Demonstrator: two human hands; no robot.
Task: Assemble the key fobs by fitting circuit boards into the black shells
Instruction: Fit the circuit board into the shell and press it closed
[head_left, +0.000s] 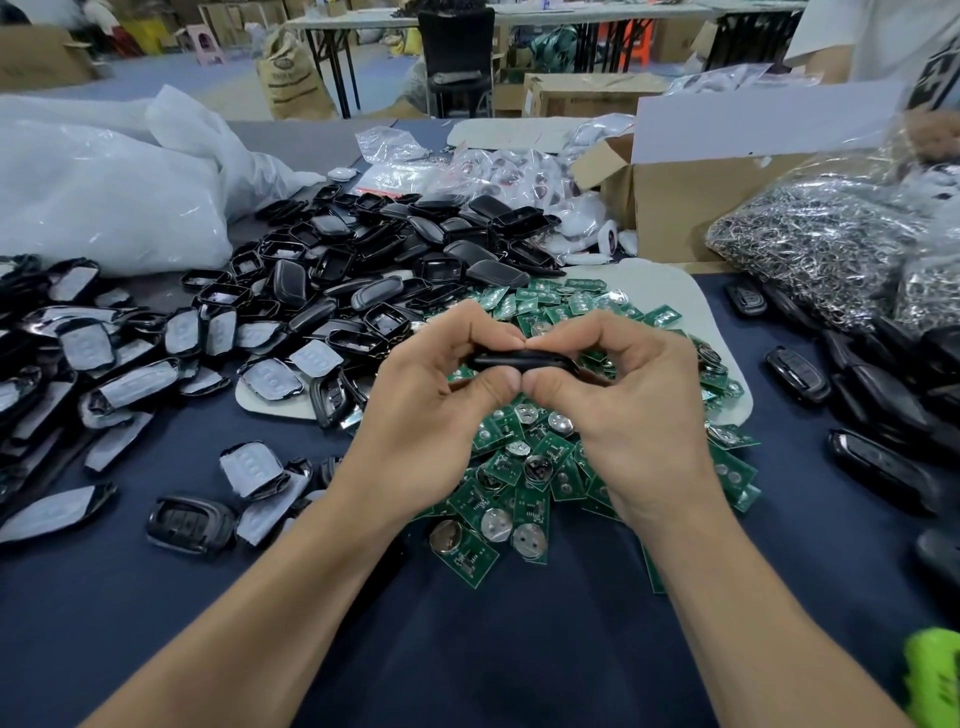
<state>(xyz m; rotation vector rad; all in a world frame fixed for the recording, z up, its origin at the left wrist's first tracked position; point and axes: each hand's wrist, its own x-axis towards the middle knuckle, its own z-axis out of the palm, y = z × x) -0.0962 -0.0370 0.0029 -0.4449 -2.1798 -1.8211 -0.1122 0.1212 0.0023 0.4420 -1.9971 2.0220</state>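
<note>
A black key fob shell (522, 359) is held edge-on above the table between both hands. My left hand (431, 415) pinches its left half, fingers on top and thumb beneath. My right hand (628, 410) pinches its right half the same way, thumbs nearly touching. Whether a board sits inside the shell is hidden. Below the hands lies a heap of green circuit boards (524, 467) with round coin-cell holders. Beyond the hands spreads a pile of empty black shells (374, 260).
Shell halves with grey button pads (83, 348) cover the left of the dark blue table (156, 597). Closed black fobs (883, 405) lie at right. A bag of metal key rings (831, 249), a cardboard box (691, 192) and white plastic bags (104, 182) stand behind.
</note>
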